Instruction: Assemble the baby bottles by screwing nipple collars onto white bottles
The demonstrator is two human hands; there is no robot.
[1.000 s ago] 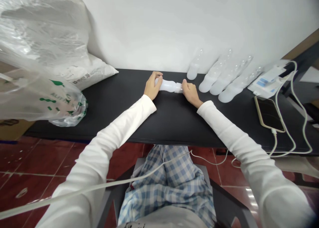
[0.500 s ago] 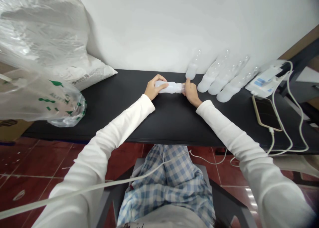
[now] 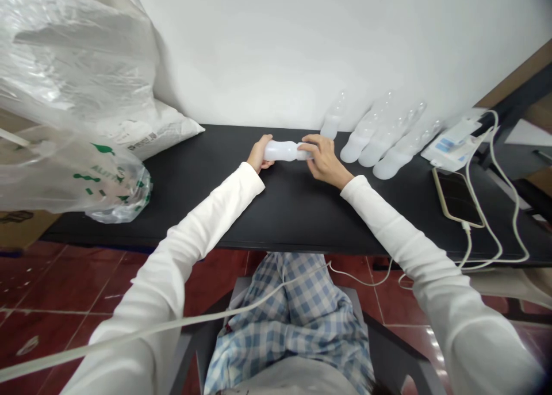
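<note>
A translucent white plastic bottle (image 3: 281,150) with a waisted body lies sideways above the black table (image 3: 276,211), between my hands. My left hand (image 3: 259,154) is closed around its base end, thumb hidden behind or under it. At the other end, the fingers of my right hand (image 3: 323,160) wrap over the clear neck or cap part, which they largely cover. Just behind my right hand, a similar bottle (image 3: 332,125) stands near the wall.
Several matching bottles (image 3: 370,151) with clear tops stand to the right. Beyond them lie a white-blue packet (image 3: 448,145), a phone (image 3: 457,196) and white cables (image 3: 495,228). Plastic bags (image 3: 116,182) fill the left side. A cable crosses over my lap.
My right hand has turned over, its fingers now on top of the bottle's clear end. The left hand has shifted its grip toward the base, and the bottle has moved slightly left.
</note>
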